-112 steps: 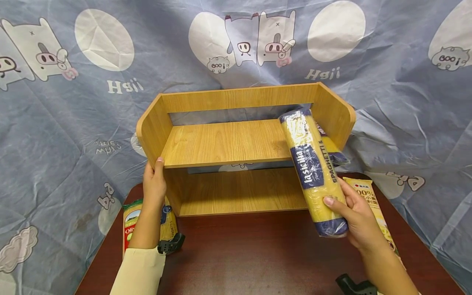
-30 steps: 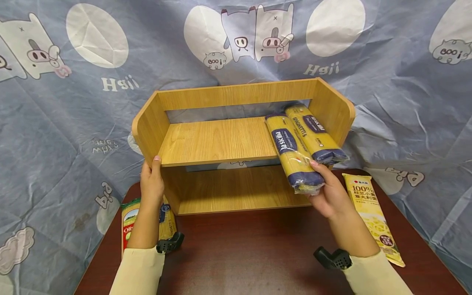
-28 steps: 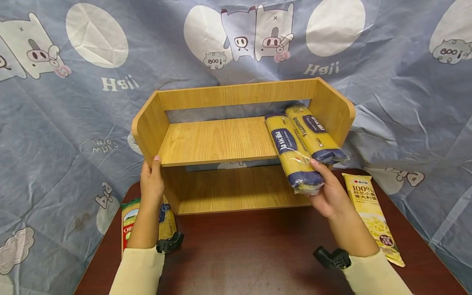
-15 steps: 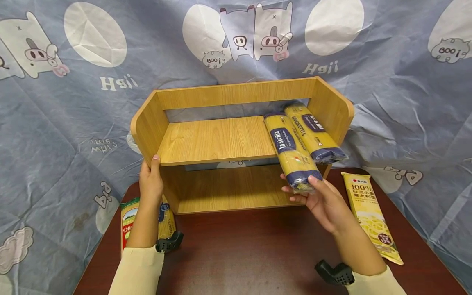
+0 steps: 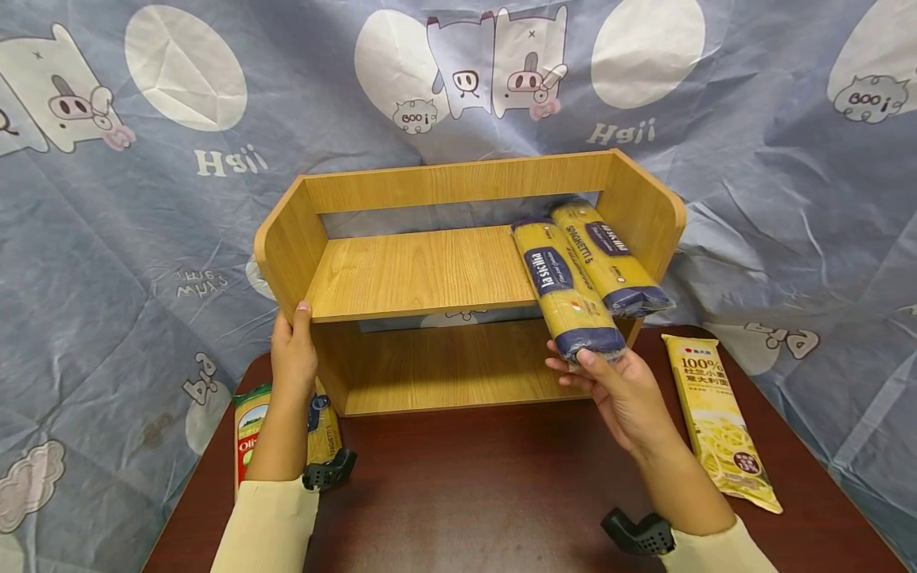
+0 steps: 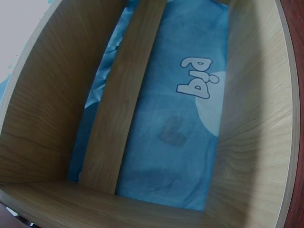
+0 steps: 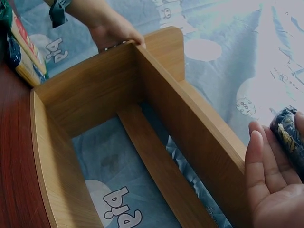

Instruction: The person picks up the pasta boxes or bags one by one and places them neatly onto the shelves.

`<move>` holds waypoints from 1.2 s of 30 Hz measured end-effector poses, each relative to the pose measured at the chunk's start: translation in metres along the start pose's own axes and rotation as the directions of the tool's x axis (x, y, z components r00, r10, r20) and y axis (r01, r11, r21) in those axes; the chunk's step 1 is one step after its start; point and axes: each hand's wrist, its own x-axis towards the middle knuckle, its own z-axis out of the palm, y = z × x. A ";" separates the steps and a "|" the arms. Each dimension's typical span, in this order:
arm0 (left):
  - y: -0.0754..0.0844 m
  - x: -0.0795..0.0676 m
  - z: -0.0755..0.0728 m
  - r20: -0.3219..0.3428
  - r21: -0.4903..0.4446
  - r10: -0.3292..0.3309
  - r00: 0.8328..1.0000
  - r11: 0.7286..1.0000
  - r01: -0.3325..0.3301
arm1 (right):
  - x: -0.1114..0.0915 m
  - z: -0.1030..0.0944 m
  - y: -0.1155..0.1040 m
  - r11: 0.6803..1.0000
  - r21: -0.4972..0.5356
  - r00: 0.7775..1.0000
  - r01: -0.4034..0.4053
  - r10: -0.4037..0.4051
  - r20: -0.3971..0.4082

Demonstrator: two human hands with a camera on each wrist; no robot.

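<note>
My left hand grips the left side panel of a two-tier wooden shelf, thumb on its front edge. On the upper tier lies a yellow spaghetti packet with dark blue ends, its near end jutting out past the shelf's front edge. My right hand holds that near end, thumb on top and fingers underneath; the right wrist view shows the packet's crinkled end beside the fingers. A second, matching spaghetti packet lies alongside it, against the right side panel.
A yellow pasta packet lies on the dark red table at right. Left of the shelf, partly behind my left forearm, are a red-and-green packet and another spaghetti packet. A patterned blue cloth hangs behind.
The spaghetti packet in my right hand came down from a raised, tilted position onto the upper tier, left of its match. The right hand's hold shifted to the near end. The left hand stayed put.
</note>
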 end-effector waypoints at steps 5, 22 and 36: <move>0.000 0.000 0.000 0.003 -0.009 0.003 1.000 1.000 -0.003 | 0.009 -0.001 0.003 0.999 -0.033 0.999 -0.009 0.008 -0.045; -0.001 0.000 -0.001 0.005 0.002 0.005 1.000 1.000 -0.005 | 0.044 -0.006 0.014 0.999 0.021 0.990 -0.035 0.037 -0.136; -0.001 0.000 0.001 0.001 -0.007 0.008 1.000 1.000 -0.008 | 0.055 -0.009 0.018 0.998 -0.002 0.977 -0.068 0.067 -0.201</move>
